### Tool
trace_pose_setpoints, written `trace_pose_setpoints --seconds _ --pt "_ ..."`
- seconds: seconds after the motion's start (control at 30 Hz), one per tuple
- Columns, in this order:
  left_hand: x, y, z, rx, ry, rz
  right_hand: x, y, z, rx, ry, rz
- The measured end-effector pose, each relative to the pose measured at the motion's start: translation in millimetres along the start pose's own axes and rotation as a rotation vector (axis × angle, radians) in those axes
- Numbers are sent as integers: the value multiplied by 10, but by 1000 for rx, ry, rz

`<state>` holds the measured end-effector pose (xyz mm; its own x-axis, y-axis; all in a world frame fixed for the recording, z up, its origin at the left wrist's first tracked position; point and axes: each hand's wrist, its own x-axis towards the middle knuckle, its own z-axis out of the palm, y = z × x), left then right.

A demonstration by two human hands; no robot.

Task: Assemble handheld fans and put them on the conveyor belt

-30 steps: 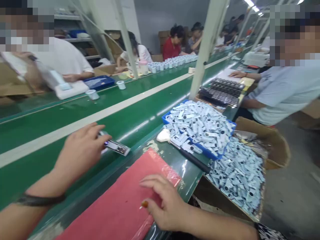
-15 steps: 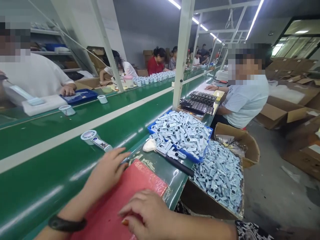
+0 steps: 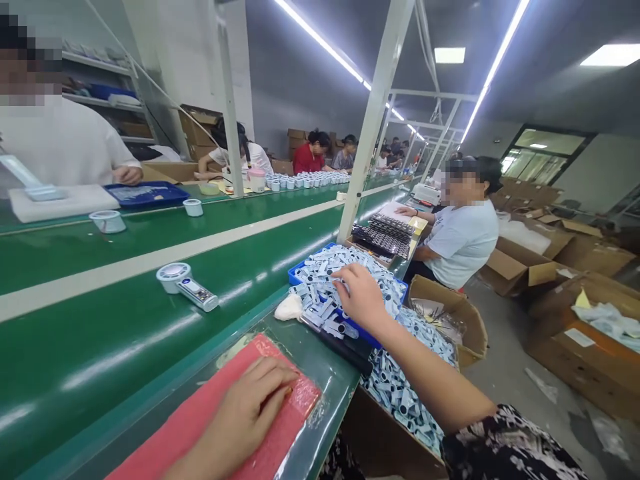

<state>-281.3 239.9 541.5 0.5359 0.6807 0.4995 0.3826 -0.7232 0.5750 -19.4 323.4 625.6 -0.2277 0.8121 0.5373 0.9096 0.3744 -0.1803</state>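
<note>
Well, right hand (image 3: 361,297): hung over the heap, fingers bent toward the thumb; whether the tips pinched a piece, I could not tell.
Light-blue parts (image 3: 320,297): lay piled every which way in the blue tray (image 3: 293,275), right by my fingertips.
Grip: I judged a light pinch on one loose top piece best, since crossed neighbours could drag along.
Black handle (image 3: 350,352): lay along the tray's near side, so a low sweep of my wrist risked nudging it.
Left hand (image 3: 250,407): rested back-up on the red pad (image 3: 165,433), fingers loosely bent, underside hidden from me.
</note>
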Motion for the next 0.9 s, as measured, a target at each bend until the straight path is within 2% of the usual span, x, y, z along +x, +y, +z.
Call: trace_pose_setpoints --seconds 0.07,0.2,0.4,0.57,0.63,0.73,0.83,0.9 --pt "-19 -31 18 -16 1 0 230 119 24 -182 -71 27" --pt "-9 -14 -17 -18 -19 40 447 164 108 -282 -146 -4" --pt "37 37 -116 7 -69 85 432 125 141 -325 -163 -3" --pt "-21 -13 -57 -27 -98 38 385 67 48 -250 -106 30" --pt "-42 -44 -34 -71 -62 -23 352 -58 23 -179 -57 41" --pt "-20 -92 -83 -245 105 -231 273 -414 77 1 -7 -5" --pt "56 -100 -267 -492 323 -470 189 -875 265 488 -29 -49" --pt "81 -71 -427 -594 442 -559 149 -1150 428 813 -119 -8"
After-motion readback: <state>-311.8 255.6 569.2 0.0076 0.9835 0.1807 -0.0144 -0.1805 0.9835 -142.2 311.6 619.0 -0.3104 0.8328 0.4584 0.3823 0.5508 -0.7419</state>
